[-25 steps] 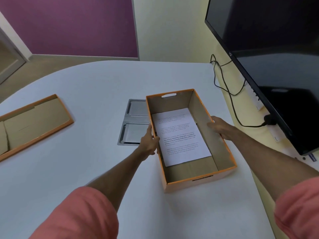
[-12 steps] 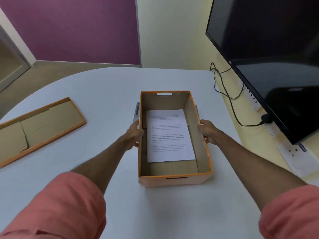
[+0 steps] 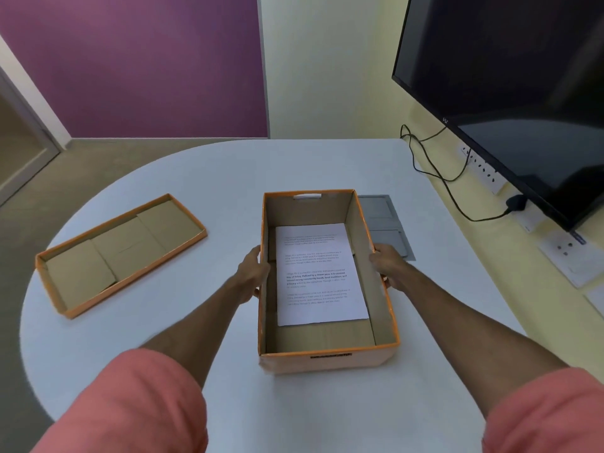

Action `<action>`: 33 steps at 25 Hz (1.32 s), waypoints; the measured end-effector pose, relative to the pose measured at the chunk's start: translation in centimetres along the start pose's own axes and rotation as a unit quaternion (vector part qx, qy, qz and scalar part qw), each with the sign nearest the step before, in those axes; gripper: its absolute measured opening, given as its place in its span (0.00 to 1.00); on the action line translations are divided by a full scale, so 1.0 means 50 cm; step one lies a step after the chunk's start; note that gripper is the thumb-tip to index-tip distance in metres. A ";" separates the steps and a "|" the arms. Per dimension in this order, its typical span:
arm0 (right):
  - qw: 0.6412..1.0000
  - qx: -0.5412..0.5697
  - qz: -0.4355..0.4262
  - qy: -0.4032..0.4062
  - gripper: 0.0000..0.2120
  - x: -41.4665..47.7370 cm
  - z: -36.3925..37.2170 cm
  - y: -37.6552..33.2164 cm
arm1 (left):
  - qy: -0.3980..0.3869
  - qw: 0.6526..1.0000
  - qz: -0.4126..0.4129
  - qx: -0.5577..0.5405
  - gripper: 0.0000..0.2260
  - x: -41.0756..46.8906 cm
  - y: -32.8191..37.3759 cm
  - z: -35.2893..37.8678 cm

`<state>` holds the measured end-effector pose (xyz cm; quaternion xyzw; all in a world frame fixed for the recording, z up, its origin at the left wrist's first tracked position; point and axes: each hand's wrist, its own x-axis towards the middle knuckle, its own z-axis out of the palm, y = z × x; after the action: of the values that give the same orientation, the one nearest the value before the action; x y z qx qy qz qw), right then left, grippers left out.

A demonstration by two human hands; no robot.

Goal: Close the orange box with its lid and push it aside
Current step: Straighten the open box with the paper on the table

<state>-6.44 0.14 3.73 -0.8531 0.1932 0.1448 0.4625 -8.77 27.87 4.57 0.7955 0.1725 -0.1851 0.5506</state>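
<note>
Orange box (image 3: 327, 358) sits open at the centre of the frame on the white table (image 3: 202, 178), its long axis running away from the person, with a printed sheet of paper (image 3: 318, 273) lying flat on its floor. The left hand (image 3: 253, 276) presses against the outside of the box's left wall and the right hand (image 3: 385, 264) against the outside of its right wall, so the box is clasped between the two palms; the fingertips of both are partly hidden by the cardboard. The lid (image 3: 121, 253) lies upside down at the left of the frame, well apart from the box, hollow side up and angled to it.

The step in hand appears to be squaring the box in front of the person before the lid is fetched. To do it well, both palms should keep even pressure low on the walls so the thin cardboard does not bow inward, and the box should come to rest flat. The grey floor plate (image 3: 380, 220) set into the table just right of the box looks flush, but sliding over its edge could snag a corner. Next, one hand would need to let go, reach left, flip the lid over and turn it to line up with the box's long sides, lowering it evenly so all four rims slip outside the walls.
</note>
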 end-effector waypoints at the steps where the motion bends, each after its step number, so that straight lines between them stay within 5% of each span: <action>1: 1.000 0.000 0.005 0.003 0.13 -0.015 0.015 0.003 | -0.004 1.000 0.001 0.002 0.23 -0.007 -0.014 -0.010; 20: 1.000 0.011 0.029 0.003 0.22 -0.094 0.065 0.080 | -0.026 0.999 -0.041 0.024 0.28 -0.032 -0.127 0.029; 24: 0.998 -0.060 0.035 0.009 0.28 -0.095 0.074 0.076 | -0.017 0.998 -0.038 0.045 0.30 -0.035 -0.117 0.033; 28: 0.985 -0.148 -0.051 0.075 0.30 -0.099 0.087 0.037 | 0.017 0.993 0.020 0.119 0.32 -0.050 -0.103 0.020; 33: 0.918 -0.322 -0.212 0.094 0.34 -0.110 0.130 -0.041 | 0.086 0.956 0.111 0.258 0.31 -0.065 -0.071 -0.053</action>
<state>-10.78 7.75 4.11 -0.9865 -0.0067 0.0173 0.1625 -13.00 31.29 4.13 0.9376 0.0762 -0.0917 0.3267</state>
